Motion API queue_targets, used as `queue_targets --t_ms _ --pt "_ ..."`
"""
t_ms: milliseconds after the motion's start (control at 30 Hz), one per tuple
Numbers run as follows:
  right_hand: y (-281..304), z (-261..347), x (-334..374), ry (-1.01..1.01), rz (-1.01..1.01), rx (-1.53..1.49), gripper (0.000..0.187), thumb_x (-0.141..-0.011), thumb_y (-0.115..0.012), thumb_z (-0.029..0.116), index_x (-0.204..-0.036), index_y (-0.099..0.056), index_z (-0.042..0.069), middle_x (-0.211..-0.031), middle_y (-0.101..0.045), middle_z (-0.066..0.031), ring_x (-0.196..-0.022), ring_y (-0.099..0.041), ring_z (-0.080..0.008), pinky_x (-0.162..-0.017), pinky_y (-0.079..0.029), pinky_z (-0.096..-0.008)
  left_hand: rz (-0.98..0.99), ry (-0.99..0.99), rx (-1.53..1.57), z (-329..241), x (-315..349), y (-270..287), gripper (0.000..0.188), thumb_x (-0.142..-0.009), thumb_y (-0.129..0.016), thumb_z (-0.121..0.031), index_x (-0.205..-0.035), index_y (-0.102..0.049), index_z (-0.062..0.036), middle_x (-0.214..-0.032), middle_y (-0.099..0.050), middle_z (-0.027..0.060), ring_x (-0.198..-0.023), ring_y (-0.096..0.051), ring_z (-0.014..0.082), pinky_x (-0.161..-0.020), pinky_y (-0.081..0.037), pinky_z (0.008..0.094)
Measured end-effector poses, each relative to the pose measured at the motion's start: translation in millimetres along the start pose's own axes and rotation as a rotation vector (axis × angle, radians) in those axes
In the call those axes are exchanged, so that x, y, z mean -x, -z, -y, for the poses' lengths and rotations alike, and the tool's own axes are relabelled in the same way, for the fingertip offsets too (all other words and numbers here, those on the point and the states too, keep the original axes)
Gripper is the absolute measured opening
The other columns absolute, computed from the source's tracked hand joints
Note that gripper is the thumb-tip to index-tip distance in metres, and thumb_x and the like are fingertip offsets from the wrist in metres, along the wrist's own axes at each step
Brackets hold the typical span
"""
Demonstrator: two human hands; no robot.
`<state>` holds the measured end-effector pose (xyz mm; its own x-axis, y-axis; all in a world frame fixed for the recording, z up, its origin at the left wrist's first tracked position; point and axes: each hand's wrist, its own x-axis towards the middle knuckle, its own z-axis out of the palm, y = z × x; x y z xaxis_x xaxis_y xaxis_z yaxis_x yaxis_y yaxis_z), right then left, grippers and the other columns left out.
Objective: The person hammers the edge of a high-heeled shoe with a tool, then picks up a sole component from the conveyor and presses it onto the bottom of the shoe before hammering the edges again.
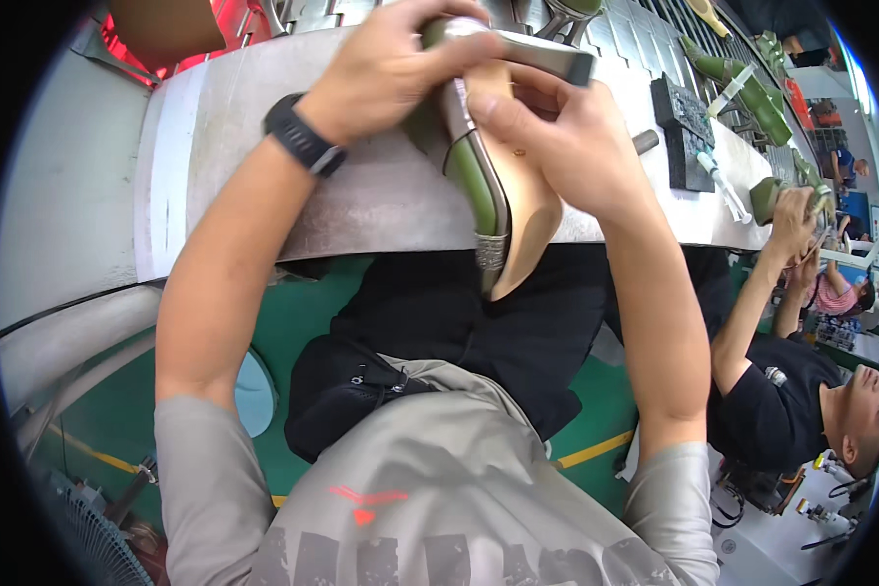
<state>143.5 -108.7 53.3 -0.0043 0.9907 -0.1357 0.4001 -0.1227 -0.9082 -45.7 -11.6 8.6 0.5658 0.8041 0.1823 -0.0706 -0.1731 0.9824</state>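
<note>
A green high-heeled shoe (pixel 474 186) is held sole-up over the table's near edge, its pointed toe towards me. It has metallic trim, a beige sole (pixel 530 200) and what looks like a silvery heel (pixel 542 56) with a dark tip, jutting right. My left hand (pixel 391 73), with a black band on its wrist, is closed round the heel end, slightly blurred. On the sole rests the thumb of my right hand (pixel 581 142), while its fingers curl behind near the heel. Past that hand shows the end of a grey rod (pixel 646 142), its remainder hidden.
A black block (pixel 686 132) and a syringe (pixel 725 188) lie on the pale worktable (pixel 361 195) to the right. Beyond is a slatted conveyor (pixel 645 39) with green shoes (pixel 764 109). At far right a person (pixel 786 391) handles another green shoe. A red container (pixel 239 34) stands far left.
</note>
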Motion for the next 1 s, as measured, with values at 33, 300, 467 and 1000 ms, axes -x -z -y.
queue_targets --t_ms 33,300,467,1000 --pt "0.7 -9.4 5.1 0.179 -0.01 0.124 0.058 -0.086 -0.082 0.037 -0.122 -0.07 -0.008 -0.11 -0.076 -0.0209 -0.101 -0.074 -0.0218 -0.085 -0.058 -0.0359 -0.057 -0.265 -0.287 7.8 6.4 20.5 0.045 -0.104 -0.068 -0.04 -0.125 -0.067 -0.0006 -0.114 -0.07 0.0064 -0.105 -0.064 0.0132 -0.092 -0.052 0.0278" --pt "1.7 -35.9 25.5 0.762 -0.351 1.0 0.076 -0.063 -0.094 0.032 -0.133 -0.069 0.019 -0.137 -0.064 -0.0081 -0.129 -0.058 -0.0288 -0.111 -0.043 -0.055 -0.24 -0.476 -0.845 7.3 138.6 -7.9 0.058 -0.07 -0.098 -0.027 -0.112 -0.065 -0.0035 -0.115 -0.067 0.0153 -0.103 -0.066 0.0313 -0.088 -0.056 0.0387" --pt "-3.3 -43.8 20.9 0.959 -0.251 0.64 0.061 -0.069 -0.092 0.024 -0.122 -0.069 0.005 -0.133 -0.062 -0.018 -0.129 -0.056 -0.0405 -0.107 -0.043 -0.054 -0.166 -0.311 -0.704 6.1 132.8 -0.6 0.05 -0.086 -0.089 -0.022 -0.122 -0.061 -0.002 -0.137 -0.063 0.0187 -0.126 -0.06 0.0278 -0.11 -0.045 0.0407" --pt "-9.6 -47.7 25.2 0.933 -0.158 0.788 0.035 -0.075 -0.086 0.024 -0.092 -0.06 0.01 -0.133 -0.061 -0.011 -0.13 -0.055 -0.0344 -0.102 -0.035 -0.0773 0.097 -0.12 -0.679 -16.4 84.3 -22.4 0.039 -0.086 -0.078 -0.01 -0.116 -0.053 -0.0043 -0.154 -0.053 0.0242 -0.132 -0.055 0.0234 -0.111 -0.043 0.0353"
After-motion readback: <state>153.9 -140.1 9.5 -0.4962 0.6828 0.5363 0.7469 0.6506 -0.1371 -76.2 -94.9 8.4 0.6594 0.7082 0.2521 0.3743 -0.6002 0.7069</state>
